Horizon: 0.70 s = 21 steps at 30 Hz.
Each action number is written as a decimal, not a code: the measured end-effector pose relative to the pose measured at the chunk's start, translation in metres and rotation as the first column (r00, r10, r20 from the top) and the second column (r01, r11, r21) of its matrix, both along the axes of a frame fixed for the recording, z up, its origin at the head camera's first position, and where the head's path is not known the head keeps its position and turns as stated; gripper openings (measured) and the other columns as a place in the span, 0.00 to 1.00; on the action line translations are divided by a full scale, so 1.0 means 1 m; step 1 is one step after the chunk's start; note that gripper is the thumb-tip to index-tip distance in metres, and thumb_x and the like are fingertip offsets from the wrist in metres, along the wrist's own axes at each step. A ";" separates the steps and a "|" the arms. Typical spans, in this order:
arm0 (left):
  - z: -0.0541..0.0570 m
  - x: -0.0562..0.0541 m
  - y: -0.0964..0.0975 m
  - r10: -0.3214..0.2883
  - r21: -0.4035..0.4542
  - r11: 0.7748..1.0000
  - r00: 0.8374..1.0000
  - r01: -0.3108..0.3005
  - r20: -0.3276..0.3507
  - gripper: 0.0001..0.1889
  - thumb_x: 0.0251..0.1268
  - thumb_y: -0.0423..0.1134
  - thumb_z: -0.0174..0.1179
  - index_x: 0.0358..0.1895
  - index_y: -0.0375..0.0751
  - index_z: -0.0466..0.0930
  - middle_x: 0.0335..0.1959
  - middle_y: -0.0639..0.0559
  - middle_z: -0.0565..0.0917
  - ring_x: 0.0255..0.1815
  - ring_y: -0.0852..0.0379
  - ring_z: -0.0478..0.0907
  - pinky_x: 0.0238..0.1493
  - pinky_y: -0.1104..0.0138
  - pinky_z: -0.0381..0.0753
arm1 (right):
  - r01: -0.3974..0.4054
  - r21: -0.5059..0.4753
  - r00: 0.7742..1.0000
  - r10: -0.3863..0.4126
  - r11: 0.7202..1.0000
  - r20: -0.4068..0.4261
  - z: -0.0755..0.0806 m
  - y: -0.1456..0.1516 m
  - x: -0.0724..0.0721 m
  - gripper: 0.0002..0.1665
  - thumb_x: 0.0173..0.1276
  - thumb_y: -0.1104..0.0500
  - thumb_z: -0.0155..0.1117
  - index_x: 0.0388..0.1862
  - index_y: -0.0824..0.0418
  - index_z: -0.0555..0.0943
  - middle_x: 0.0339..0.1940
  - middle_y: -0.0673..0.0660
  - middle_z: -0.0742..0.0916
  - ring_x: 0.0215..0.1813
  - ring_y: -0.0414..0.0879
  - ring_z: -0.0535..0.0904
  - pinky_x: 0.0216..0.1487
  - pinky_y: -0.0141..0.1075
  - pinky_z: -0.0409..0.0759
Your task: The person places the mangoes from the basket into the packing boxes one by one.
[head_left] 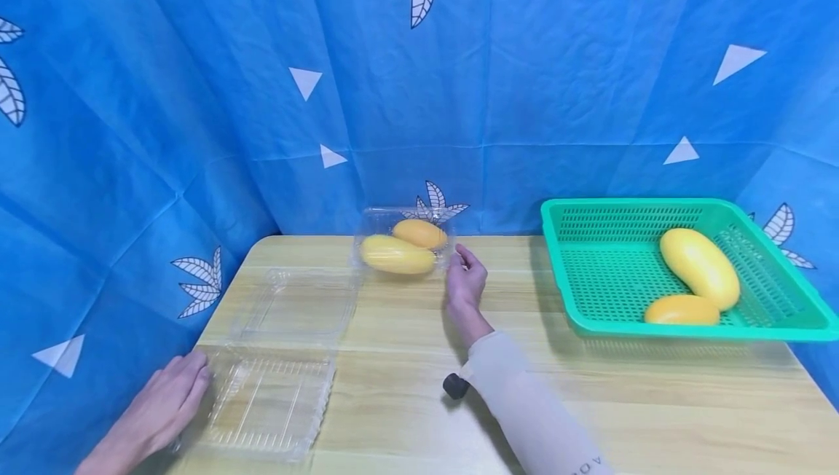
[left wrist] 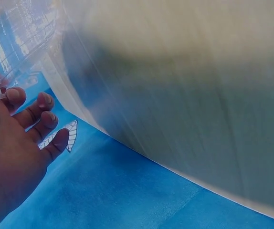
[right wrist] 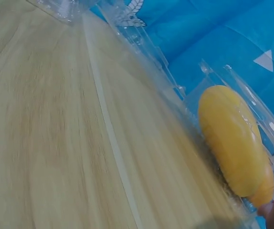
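My right hand (head_left: 467,278) holds the right edge of a clear plastic clamshell box (head_left: 357,265) at the back of the table. Inside lie two yellow mangoes, a longer paler one (head_left: 396,255) in front of a smaller, more orange one (head_left: 421,232). In the right wrist view only a fingertip (right wrist: 268,209) shows, at the box's corner. My left hand (head_left: 160,406) is at the left edge of a second clear clamshell box (head_left: 272,406), which lies opened flat. In the left wrist view its thumb and forefinger pinch the plastic edge, while the other fingers are loosely bent.
A green perforated basket (head_left: 557,264) stands at the back right, with two more mangoes (head_left: 701,269) in it. Blue patterned cloth (head_left: 419,96) hangs behind and left of the wooden table (head_left: 400,387). A small black object (head_left: 455,386) sits by the right sleeve.
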<state>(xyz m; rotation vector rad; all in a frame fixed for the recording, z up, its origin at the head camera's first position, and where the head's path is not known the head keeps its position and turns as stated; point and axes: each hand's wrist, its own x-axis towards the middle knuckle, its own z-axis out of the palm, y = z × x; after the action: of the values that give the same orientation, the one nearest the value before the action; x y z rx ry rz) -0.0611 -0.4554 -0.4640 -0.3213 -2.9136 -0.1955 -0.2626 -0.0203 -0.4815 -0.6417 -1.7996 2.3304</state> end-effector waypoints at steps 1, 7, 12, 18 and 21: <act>0.000 0.001 0.000 0.002 -0.003 1.000 1.000 -0.002 0.004 0.13 0.76 0.32 0.50 0.31 0.52 0.63 0.24 0.60 0.59 0.28 0.59 0.59 0.29 0.65 0.61 | 0.003 0.008 1.000 -0.003 1.000 0.001 0.000 -0.002 0.000 0.22 0.76 0.64 0.55 0.67 0.60 0.80 0.53 0.58 0.80 0.34 0.39 0.70 0.29 0.26 0.69; 0.002 0.004 -0.001 -0.004 -0.007 1.000 1.000 0.003 -0.010 0.14 0.75 0.32 0.51 0.31 0.54 0.64 0.25 0.62 0.59 0.29 0.61 0.59 0.29 0.65 0.62 | 0.022 0.048 1.000 -0.023 0.999 0.008 0.000 -0.012 0.000 0.22 0.76 0.62 0.56 0.66 0.58 0.80 0.55 0.58 0.82 0.36 0.41 0.71 0.30 0.28 0.70; 0.002 0.008 -0.003 0.010 0.003 1.000 1.000 -0.010 -0.013 0.14 0.76 0.32 0.51 0.30 0.53 0.63 0.24 0.61 0.59 0.29 0.60 0.59 0.29 0.65 0.61 | 0.002 0.085 0.999 -0.006 0.996 0.039 0.000 -0.021 0.001 0.22 0.76 0.60 0.56 0.66 0.55 0.81 0.54 0.55 0.83 0.34 0.40 0.72 0.29 0.29 0.70; 0.000 0.017 -0.003 0.048 0.022 0.999 0.998 -0.049 0.028 0.14 0.78 0.33 0.48 0.30 0.52 0.63 0.25 0.59 0.60 0.29 0.58 0.60 0.29 0.64 0.61 | -0.013 0.111 0.999 0.007 0.994 0.054 0.001 -0.025 0.002 0.22 0.76 0.58 0.56 0.67 0.53 0.80 0.51 0.54 0.84 0.35 0.41 0.73 0.30 0.31 0.71; 0.001 0.019 -0.001 0.049 0.021 0.999 0.998 -0.050 0.026 0.14 0.78 0.33 0.48 0.30 0.53 0.63 0.25 0.60 0.60 0.28 0.59 0.60 0.29 0.64 0.61 | -0.012 0.120 0.999 0.005 0.993 0.054 0.002 -0.028 0.003 0.22 0.76 0.58 0.57 0.66 0.53 0.81 0.52 0.54 0.84 0.40 0.44 0.75 0.36 0.35 0.75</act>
<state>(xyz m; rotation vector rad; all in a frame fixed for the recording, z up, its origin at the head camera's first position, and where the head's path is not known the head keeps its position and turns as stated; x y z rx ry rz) -0.0420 -0.4567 -0.4634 -0.2445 -2.9389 -0.2256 -0.2597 -0.0481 -0.4794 -0.6869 -1.9517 2.2091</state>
